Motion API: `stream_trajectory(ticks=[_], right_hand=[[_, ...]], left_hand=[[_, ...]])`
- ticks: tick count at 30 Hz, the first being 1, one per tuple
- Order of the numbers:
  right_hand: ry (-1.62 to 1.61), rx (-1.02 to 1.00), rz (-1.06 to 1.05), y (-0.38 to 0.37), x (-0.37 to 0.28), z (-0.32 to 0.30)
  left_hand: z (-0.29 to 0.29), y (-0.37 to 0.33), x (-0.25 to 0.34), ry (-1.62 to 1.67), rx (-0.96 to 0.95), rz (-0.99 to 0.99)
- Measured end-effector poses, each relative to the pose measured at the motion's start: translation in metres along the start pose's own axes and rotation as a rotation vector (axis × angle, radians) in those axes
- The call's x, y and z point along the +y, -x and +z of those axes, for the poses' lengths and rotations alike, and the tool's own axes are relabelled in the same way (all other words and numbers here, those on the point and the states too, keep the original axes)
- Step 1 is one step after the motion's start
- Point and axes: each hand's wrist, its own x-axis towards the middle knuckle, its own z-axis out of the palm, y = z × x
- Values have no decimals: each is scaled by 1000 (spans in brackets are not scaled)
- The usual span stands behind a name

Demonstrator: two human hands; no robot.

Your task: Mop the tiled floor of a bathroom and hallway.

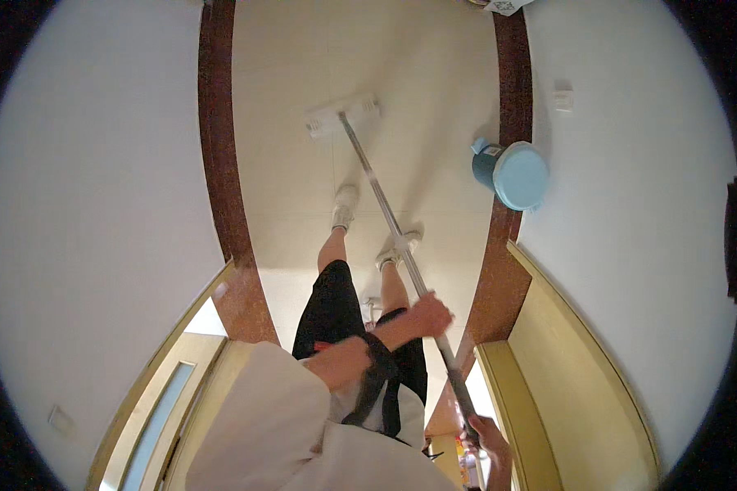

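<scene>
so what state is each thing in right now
mop pole: slanted
left hand: closed around pole
right hand: closed around pole, nearer its upper end
mop head: apparently flat on floor
blue bin: upright, lid on
door with blue pane: can't tell

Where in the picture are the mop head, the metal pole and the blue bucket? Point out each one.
Mop head (359,110): head view, on the pale plate, right of the joint.
Metal pole (413,268): head view, about midway along the shaft.
Blue bucket (522,176): head view, on its round lid.
</scene>
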Motion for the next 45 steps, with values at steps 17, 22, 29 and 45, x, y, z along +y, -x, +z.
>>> stream_trajectory(ticks=[17,22,29,45], right_hand=[[383,-104,-517,-164,-152,157],[96,9,-551,-177,48,55],[-279,9,-71,-74,303,-36],[129,18,-915,-164,-48,22]], left_hand=[[-81,47,-254,-466,302,-432],[74,29,-100,-448,243,-333],[187,29,159,32,-98,-49],[-31,-109,-132,-350,245,-195]])
